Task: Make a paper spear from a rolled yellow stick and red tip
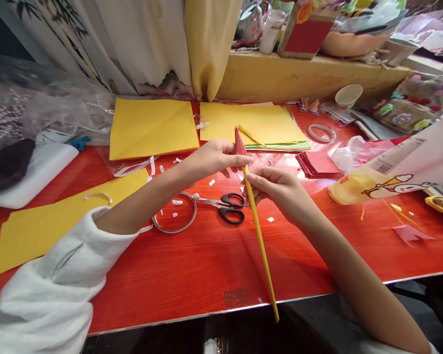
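My left hand (225,156) pinches a small red paper cone (239,142) whose point faces away from me. Just below it, my right hand (273,189) grips a long, thin yellow paper stick (259,226). The stick's upper end meets the wide end of the cone; whether it goes inside is hidden by my fingers. Its lower end reaches past the table's front edge. Under my hands lie black-handled scissors (232,207), partly open, and a roll of tape (174,231). White paper scraps (177,202) are scattered around them.
Yellow paper sheets (151,129) lie at the back, with another stack (258,115) beside them bearing a thin yellow piece. Red paper squares (317,163) and a drink cup (345,189) stand right. A yellow sheet (70,221) lies under my left arm. A tape ring (321,132) sits behind.
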Available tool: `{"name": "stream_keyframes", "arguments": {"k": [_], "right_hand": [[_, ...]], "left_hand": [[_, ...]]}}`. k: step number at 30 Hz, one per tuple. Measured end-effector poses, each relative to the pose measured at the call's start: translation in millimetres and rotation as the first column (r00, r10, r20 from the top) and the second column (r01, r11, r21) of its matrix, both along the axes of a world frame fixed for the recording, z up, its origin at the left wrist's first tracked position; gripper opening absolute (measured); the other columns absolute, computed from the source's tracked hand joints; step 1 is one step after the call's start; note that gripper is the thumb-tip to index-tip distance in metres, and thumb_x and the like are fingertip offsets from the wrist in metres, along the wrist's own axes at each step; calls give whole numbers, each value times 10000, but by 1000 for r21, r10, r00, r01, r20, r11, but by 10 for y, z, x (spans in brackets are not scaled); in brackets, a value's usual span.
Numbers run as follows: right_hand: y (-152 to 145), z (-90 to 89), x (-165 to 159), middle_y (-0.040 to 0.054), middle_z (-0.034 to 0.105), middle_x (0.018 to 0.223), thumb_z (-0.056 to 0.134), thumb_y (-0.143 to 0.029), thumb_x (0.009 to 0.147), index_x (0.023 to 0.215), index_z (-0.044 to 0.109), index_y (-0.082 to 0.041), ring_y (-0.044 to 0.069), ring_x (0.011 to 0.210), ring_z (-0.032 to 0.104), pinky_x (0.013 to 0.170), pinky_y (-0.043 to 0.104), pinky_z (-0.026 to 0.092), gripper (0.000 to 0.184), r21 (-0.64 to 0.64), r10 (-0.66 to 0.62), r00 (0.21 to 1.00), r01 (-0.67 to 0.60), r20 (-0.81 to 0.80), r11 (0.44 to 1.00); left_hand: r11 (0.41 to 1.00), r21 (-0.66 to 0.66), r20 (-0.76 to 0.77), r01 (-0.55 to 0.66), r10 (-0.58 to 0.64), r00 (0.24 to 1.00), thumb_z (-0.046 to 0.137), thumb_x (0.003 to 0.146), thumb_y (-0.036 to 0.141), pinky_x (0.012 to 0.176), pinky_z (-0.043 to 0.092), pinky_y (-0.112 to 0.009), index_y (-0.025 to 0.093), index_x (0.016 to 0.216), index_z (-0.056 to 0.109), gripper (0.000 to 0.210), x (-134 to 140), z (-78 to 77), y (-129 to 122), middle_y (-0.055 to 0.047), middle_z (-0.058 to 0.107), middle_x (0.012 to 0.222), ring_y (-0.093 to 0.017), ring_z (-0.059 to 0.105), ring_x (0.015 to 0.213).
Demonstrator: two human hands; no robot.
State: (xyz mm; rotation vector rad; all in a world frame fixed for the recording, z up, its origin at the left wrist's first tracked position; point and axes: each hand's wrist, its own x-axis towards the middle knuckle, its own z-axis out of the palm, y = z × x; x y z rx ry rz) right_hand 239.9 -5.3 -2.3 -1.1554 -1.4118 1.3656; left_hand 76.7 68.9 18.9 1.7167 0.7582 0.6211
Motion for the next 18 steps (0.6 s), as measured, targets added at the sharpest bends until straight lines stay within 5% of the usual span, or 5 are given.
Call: {"name": "stream_keyframes", "arguments": {"k": [18], "right_hand": [[-35, 31, -32, 14, 637, 645, 549, -382, 805, 759, 583, -142, 112, 524, 621, 513, 224, 507, 248, -80, 115, 993, -114, 7, 990]], "left_hand": [[992, -55, 111, -117, 122, 986, 627, 710, 375, 599, 432, -233, 119, 745, 599, 260, 34, -48, -34, -13, 563, 686, -80, 515, 639]]}}
